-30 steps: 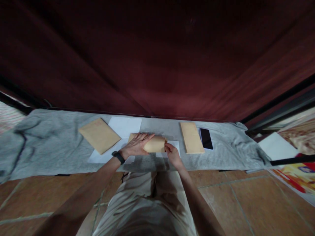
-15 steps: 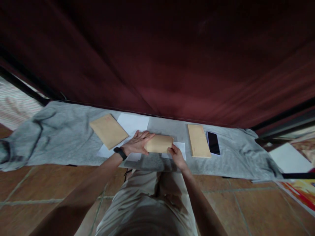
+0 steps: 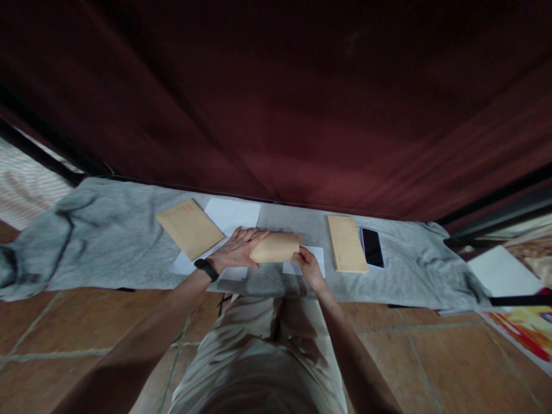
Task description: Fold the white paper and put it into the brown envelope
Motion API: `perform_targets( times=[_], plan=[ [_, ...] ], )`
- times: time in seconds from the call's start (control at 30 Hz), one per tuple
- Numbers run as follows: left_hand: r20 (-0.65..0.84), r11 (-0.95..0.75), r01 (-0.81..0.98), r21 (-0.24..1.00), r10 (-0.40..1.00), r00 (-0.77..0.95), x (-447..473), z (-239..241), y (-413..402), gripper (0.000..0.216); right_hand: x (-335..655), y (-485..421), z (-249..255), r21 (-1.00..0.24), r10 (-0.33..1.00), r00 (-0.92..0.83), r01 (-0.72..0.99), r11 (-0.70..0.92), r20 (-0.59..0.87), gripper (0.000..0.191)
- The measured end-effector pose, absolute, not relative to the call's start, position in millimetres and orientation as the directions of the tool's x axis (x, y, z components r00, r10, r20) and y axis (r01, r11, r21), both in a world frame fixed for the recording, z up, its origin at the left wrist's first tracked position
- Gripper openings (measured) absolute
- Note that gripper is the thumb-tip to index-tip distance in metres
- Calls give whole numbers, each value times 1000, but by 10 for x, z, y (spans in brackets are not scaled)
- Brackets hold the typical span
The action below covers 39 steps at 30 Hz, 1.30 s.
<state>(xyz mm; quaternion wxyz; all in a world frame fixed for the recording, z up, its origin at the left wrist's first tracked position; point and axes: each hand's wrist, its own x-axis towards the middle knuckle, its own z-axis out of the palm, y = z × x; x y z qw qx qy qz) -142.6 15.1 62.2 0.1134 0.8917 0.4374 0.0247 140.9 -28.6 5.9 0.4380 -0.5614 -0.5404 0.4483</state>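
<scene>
A brown envelope (image 3: 276, 247) lies on the grey cloth (image 3: 107, 247) straight in front of me. My left hand (image 3: 236, 249), with a black band on its wrist, lies flat on the envelope's left half, fingers stretched out. At the envelope's right end my right hand (image 3: 307, 265) has its fingers pinched on the edge, above a small white sheet (image 3: 317, 255). More white paper (image 3: 233, 214) lies under and behind the envelope.
Another brown envelope (image 3: 187, 227) lies to the left and a third (image 3: 346, 243) to the right, beside a black phone (image 3: 372, 247). A dark red curtain (image 3: 276, 98) hangs behind the cloth. Tiled floor (image 3: 431, 356) lies in front; white and coloured sheets (image 3: 509, 287) sit at far right.
The view has shifted a little. My hands stay on the middle envelope, and its right end has turned slightly, with my right hand still at that edge.
</scene>
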Motion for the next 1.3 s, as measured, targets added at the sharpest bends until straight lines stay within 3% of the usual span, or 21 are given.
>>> perform_targets(
  times=[0.3, 0.57, 1.0, 1.07, 1.17, 1.3],
  plan=[
    [-51, -597, 789, 142, 792, 608, -1453, 662, 135, 104, 1375, -196, 58, -970, 998, 53, 244, 5, 18, 23],
    [-91, -577, 796, 184, 796, 598, -1594, 593, 75, 111, 1367, -193, 62, -970, 994, 102, 243, 3, 29, 19],
    [-121, -562, 814, 149, 807, 579, -1696, 749, 306, 102, 1462, -191, 260, -953, 985, 152, 301, 35, 84, 26],
    [-163, -539, 826, 167, 811, 562, -1729, 719, 342, 101, 1622, -310, 256, -885, 966, 217, 464, 27, 143, 27],
    [-214, -503, 844, 187, 817, 535, -1752, 659, 355, 104, 1865, -553, 182, -660, 928, 304, 746, -90, 216, 30],
    [-235, -484, 853, 196, 821, 520, -1751, 598, 345, 110, 1966, -780, 76, -445, 908, 367, 860, -249, 201, 42]
  ],
)
